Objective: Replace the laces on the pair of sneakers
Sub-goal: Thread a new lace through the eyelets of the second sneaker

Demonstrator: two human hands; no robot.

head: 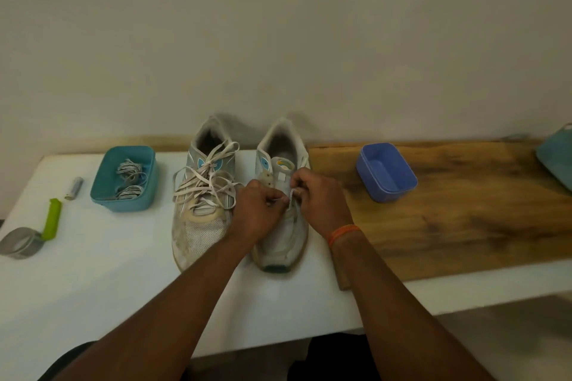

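Observation:
Two worn white sneakers stand side by side on the white table (93, 272), toes toward me. The left sneaker (201, 195) carries a loose white lace (210, 176) threaded through its eyelets. The right sneaker (283, 192) shows bare upper eyelets and a raised tongue. My left hand (257, 213) and my right hand (318, 195) meet over its lower eyelets, each pinching a thin white lace end (291, 196). Most of that lace is hidden under my fingers.
A teal tub (123, 179) holding coiled laces sits left of the sneakers. Further left lie a small grey cylinder (74, 188), a green-handled tool (52, 219) and a grey tape roll (20, 243). A blue tub (385, 172) rests on a wooden board (464, 210) at right.

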